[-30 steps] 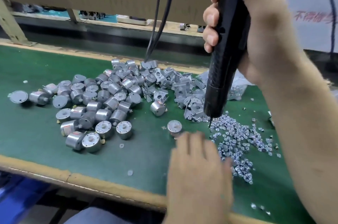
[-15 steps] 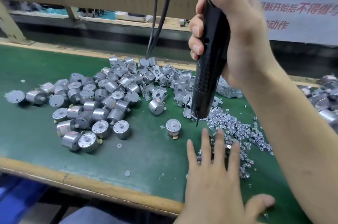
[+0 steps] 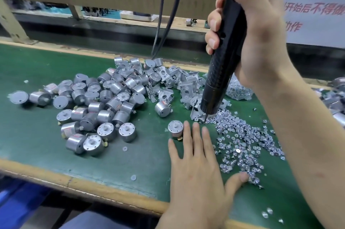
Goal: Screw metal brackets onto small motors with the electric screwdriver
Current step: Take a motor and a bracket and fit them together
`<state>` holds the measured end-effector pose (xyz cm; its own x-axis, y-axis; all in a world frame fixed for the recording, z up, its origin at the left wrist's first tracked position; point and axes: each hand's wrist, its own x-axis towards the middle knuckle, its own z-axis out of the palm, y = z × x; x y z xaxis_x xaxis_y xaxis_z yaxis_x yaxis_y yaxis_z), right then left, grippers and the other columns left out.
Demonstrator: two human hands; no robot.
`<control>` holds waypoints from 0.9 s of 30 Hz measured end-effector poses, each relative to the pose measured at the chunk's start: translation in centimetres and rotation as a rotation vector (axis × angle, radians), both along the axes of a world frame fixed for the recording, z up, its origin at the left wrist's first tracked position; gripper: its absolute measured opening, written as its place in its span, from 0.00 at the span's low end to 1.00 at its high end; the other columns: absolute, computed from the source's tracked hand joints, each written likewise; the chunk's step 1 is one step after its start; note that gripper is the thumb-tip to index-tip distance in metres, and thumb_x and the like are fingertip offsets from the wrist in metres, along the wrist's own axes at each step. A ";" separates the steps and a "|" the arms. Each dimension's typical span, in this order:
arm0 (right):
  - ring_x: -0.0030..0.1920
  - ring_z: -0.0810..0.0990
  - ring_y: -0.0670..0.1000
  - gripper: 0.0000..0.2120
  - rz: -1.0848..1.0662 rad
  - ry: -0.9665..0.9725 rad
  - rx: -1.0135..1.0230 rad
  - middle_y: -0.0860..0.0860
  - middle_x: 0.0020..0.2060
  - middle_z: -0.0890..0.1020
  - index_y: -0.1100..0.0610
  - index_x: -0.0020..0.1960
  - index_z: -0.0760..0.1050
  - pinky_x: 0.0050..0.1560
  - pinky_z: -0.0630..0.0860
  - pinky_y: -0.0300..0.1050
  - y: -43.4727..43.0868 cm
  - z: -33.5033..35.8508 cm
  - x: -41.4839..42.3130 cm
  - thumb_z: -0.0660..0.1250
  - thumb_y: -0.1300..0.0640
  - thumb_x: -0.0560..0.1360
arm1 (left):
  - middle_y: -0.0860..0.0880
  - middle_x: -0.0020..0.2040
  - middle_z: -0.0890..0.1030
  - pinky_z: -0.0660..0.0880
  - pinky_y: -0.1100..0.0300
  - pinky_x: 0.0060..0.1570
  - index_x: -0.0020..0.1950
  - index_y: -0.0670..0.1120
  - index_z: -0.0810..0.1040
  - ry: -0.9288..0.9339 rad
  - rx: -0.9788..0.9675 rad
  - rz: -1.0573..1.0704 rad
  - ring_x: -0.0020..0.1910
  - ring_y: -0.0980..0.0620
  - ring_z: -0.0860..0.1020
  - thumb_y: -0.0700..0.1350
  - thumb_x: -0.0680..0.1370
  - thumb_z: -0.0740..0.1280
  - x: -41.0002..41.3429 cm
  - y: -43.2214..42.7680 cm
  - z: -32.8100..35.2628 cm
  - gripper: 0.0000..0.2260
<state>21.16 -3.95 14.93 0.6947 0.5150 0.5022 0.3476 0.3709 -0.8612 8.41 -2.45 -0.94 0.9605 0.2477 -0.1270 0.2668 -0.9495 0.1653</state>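
Note:
My right hand (image 3: 257,29) grips the black electric screwdriver (image 3: 222,64), held upright with its bit just above the edge of the bracket pile. My left hand (image 3: 197,169) lies flat and open on the green mat, fingers spread, fingertips beside a single upright motor (image 3: 175,129). A heap of silver motors (image 3: 104,103) lies to the left. Bent metal brackets (image 3: 179,86) are piled behind the single motor. Small screws (image 3: 242,146) are scattered to the right of my left hand, and my thumb touches some.
The green mat (image 3: 37,144) ends in a tan wooden front edge (image 3: 93,185). Two black cables (image 3: 168,14) hang down at the back. A bag of screws (image 3: 237,90) lies behind the screwdriver. More motors (image 3: 336,98) sit at the far right. A white sign (image 3: 313,14) stands behind.
My left hand has slid forward and spread flat, fingertips reaching the single motor. The screwdriver has shifted left from over the screws to the bracket pile's edge.

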 end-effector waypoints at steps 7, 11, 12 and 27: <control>0.27 0.70 0.54 0.14 0.017 0.006 -0.008 0.53 0.29 0.73 0.57 0.38 0.70 0.32 0.68 0.45 -0.3 0.1 0.8 0.64 0.49 0.76 | 0.50 0.51 0.79 0.74 0.50 0.47 0.50 0.47 0.80 -0.720 -0.055 0.076 0.54 0.45 0.73 0.57 0.76 0.63 -1.0 2.4 1.5 0.15; 0.26 0.68 0.51 0.14 0.279 0.113 -0.058 0.49 0.29 0.72 0.57 0.41 0.70 0.32 0.68 0.42 -0.9 0.1 1.2 0.58 0.46 0.77 | 0.52 0.47 0.77 0.70 0.61 0.49 0.50 0.46 0.79 -0.822 -0.147 0.130 0.48 0.49 0.73 0.44 0.75 0.69 -1.2 4.9 1.4 0.06; 0.26 0.68 0.50 0.15 0.350 0.138 -0.072 0.48 0.28 0.72 0.56 0.41 0.70 0.32 0.68 0.41 -1.0 0.0 1.2 0.56 0.46 0.77 | 0.53 0.46 0.78 0.69 0.62 0.48 0.50 0.47 0.80 -0.804 -0.160 0.123 0.47 0.50 0.74 0.43 0.75 0.70 -1.3 5.2 1.4 0.05; 0.21 0.66 0.47 0.17 0.727 0.235 -0.128 0.48 0.26 0.69 0.59 0.38 0.69 0.28 0.65 0.39 -0.7 -0.9 1.2 0.64 0.44 0.66 | 0.50 0.55 0.75 0.73 0.49 0.48 0.43 0.53 0.84 -0.725 -0.119 0.075 0.54 0.49 0.66 0.46 0.70 0.77 -1.4 4.9 -0.2 0.05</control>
